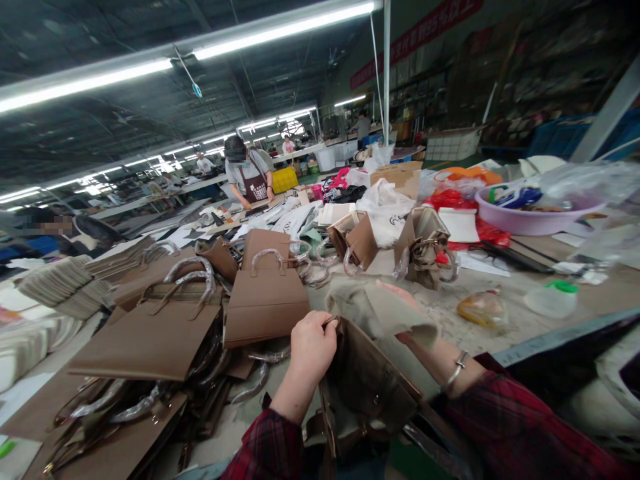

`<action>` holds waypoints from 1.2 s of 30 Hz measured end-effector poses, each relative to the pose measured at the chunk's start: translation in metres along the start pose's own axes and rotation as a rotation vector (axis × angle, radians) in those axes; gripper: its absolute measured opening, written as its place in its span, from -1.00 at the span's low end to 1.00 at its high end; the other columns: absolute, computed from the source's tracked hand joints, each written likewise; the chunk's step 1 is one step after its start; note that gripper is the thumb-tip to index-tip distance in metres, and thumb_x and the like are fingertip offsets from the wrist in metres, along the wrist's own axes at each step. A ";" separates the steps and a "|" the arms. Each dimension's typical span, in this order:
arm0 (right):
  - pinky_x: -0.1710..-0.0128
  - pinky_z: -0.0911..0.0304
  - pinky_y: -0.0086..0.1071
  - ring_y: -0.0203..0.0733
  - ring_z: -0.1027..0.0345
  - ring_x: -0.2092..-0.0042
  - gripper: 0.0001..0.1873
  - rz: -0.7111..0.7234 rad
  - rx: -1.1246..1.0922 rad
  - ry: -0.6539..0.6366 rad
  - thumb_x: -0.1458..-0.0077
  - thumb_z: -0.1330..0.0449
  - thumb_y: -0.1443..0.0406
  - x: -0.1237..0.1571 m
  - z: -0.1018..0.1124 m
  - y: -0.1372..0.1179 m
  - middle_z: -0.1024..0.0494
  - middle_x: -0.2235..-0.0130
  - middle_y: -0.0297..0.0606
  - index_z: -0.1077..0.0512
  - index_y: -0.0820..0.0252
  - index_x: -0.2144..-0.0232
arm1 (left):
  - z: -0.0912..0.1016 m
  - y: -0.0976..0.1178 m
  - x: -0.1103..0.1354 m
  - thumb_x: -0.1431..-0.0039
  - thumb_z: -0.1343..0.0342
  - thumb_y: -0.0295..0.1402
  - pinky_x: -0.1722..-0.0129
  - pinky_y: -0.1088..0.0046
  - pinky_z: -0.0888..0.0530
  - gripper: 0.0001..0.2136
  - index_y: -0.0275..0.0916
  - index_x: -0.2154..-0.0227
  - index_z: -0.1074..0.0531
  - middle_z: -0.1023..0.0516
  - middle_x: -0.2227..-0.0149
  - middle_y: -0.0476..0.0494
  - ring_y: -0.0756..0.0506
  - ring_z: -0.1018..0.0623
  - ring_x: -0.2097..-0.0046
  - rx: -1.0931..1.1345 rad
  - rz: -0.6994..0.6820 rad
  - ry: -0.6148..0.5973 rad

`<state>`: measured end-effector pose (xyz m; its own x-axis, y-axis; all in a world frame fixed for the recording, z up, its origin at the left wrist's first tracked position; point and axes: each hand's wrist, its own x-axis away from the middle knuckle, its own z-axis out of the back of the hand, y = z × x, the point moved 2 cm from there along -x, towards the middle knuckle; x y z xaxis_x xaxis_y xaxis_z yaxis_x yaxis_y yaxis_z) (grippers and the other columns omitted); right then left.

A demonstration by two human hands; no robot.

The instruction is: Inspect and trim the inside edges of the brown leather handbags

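Observation:
My left hand [315, 343] pinches the upper edge of a dark brown handbag [370, 373], which hangs tilted at the table's front edge. My right hand [400, 297] is mostly covered by a limp grey-beige cloth piece [383, 307] just above the bag's opening; only part of the fingers and the wrist with a bracelet show. How its fingers sit on the cloth is largely hidden. Left of my hands lie brown handbags, one flat with its handle up [267, 300] and another on a pile [155, 333]. Their handles are wrapped in clear plastic.
Stacked pale pads [55, 287] stand at the left. A lilac basin [535, 217] with plastic bags, a green-lidded tub [553, 298] and a yellowish bag [483, 309] are on the right. Across the table a co-worker in an apron [250, 177] stands; another person leans in at far left.

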<state>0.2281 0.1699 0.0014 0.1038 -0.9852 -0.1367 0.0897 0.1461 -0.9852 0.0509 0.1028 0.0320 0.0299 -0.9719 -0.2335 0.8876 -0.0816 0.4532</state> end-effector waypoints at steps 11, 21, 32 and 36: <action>-0.01 -0.24 -0.28 -0.15 -0.40 0.05 -0.60 0.279 0.279 -0.296 0.00 -0.17 0.36 0.023 -0.037 -0.025 -0.54 0.07 -0.24 -0.44 0.13 0.05 | 0.003 0.000 0.000 -0.10 -0.02 -0.48 0.37 0.51 -0.25 -0.84 -0.24 0.53 -0.43 -0.48 0.46 -0.05 -0.03 -0.46 0.37 -0.041 0.017 -0.012; 0.32 -0.24 -0.33 -0.13 -0.40 0.35 -0.78 0.122 0.367 -0.133 -0.03 -0.05 0.32 0.011 -0.040 -0.018 -0.53 0.47 -0.24 -0.46 0.18 0.55 | 0.005 -0.006 0.002 -0.07 -0.07 -0.44 0.22 0.43 -0.37 -0.92 -0.22 0.41 -0.47 -0.57 0.36 -0.07 -0.07 -0.52 0.27 0.186 0.100 0.002; 0.54 -0.22 -0.42 -0.24 -0.34 0.49 -0.51 -0.012 0.038 -0.085 -0.06 -0.12 0.15 0.015 -0.015 -0.015 -0.51 0.43 -0.41 -0.24 0.07 -0.06 | 0.012 -0.035 0.029 0.15 -0.12 -0.53 -0.17 0.27 -0.28 -0.38 -0.18 -0.08 -0.20 -0.32 -0.18 -0.25 -0.16 -0.29 -0.22 1.153 0.181 -0.118; 0.10 -0.25 -0.30 -0.17 -0.40 0.13 -0.71 0.298 0.291 -0.209 -0.09 -0.12 0.29 0.024 -0.027 -0.039 -0.55 0.15 -0.29 -0.45 0.07 0.10 | 0.012 -0.041 0.040 0.05 -0.15 -0.42 -0.09 0.29 -0.37 -0.44 -0.27 -0.09 -0.26 -0.37 -0.14 -0.29 -0.18 -0.39 -0.14 1.031 0.297 -0.090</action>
<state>0.2004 0.1386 0.0336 0.3615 -0.8617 -0.3560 0.2967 0.4683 -0.8323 0.0104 0.0650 0.0144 0.1093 -0.9928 0.0500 0.0341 0.0540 0.9980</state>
